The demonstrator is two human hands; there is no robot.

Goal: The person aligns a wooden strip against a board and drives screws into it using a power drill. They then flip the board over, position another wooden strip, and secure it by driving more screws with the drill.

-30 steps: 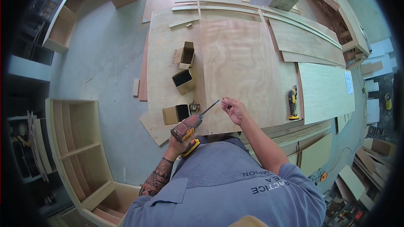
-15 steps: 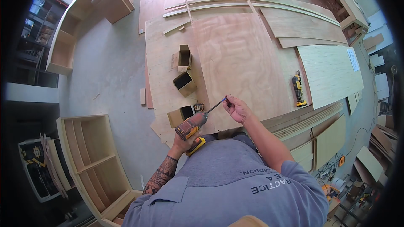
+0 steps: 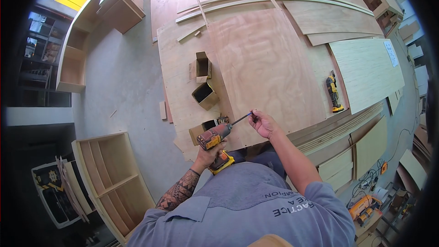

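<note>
My left hand point(image 3: 210, 155) is wrapped round the grip of a cordless drill point(image 3: 213, 137) with a yellow battery point(image 3: 222, 162) at its base. From its chuck a long dark driver bit point(image 3: 239, 120) points up and to the right. At the bit's tip, the fingers of my right hand point(image 3: 264, 125) are pinched together; a small blue part shows there, and whether a screw sits between the fingers cannot be made out. Beneath both hands lies a large plywood sheet point(image 3: 270, 64). Just behind the drill is an open cardboard box point(image 3: 197, 132).
Two more open cardboard boxes point(image 3: 203, 66) stand farther back on the left. A yellow and black power tool point(image 3: 334, 92) lies on the right of the sheet. Wooden strips point(image 3: 256, 1) cross the far edge. A wooden shelf unit point(image 3: 114, 174) stands on the floor at left.
The whole view has shifted a little, so the boards and boxes appear lower. Both hands keep the same hold, with the drill and pinched fingers slightly right in view.
</note>
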